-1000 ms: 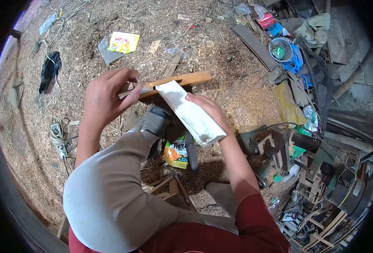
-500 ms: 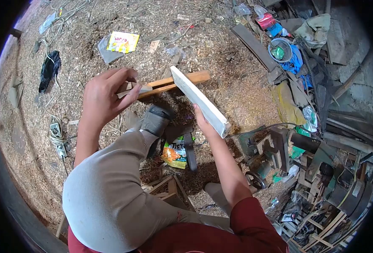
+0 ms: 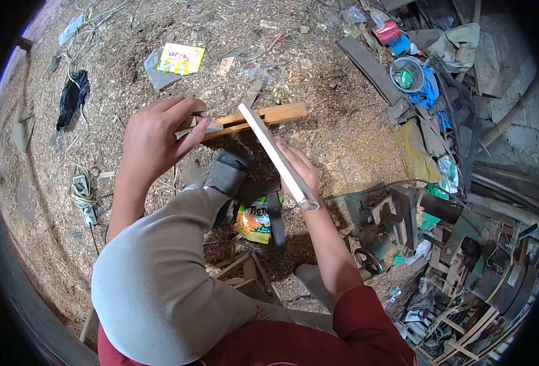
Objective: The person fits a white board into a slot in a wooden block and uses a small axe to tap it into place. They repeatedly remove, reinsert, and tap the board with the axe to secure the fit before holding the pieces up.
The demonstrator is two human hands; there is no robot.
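My left hand [image 3: 153, 135] is closed, thumb against fingers, on a pale flat piece [image 3: 214, 127] that meets the end of a slotted brown wooden piece [image 3: 285, 113]. The brown piece reaches out to the right above my shoe. My right hand [image 3: 301, 169] grips a pale wooden board [image 3: 274, 152] from its right side, fingers lying along the far face. That board slants from upper left to lower right, with a narrow edge turned up towards me. Its upper end overlaps the brown piece in this view.
Wood shavings [image 3: 355, 149] cover the ground. By my shoe [image 3: 227, 172] lies a green and orange packet [image 3: 254, 221]. A yellow packet [image 3: 182, 59] is further out. At right are a bucket [image 3: 407, 74], planks [image 3: 370, 68] and scrap wood; a corded socket block [image 3: 83, 194] lies left.
My right hand has turned the board so its narrow edge faces up, and more of my fingers show behind it. The board's upper end has shifted slightly left and down. My left hand barely moved.
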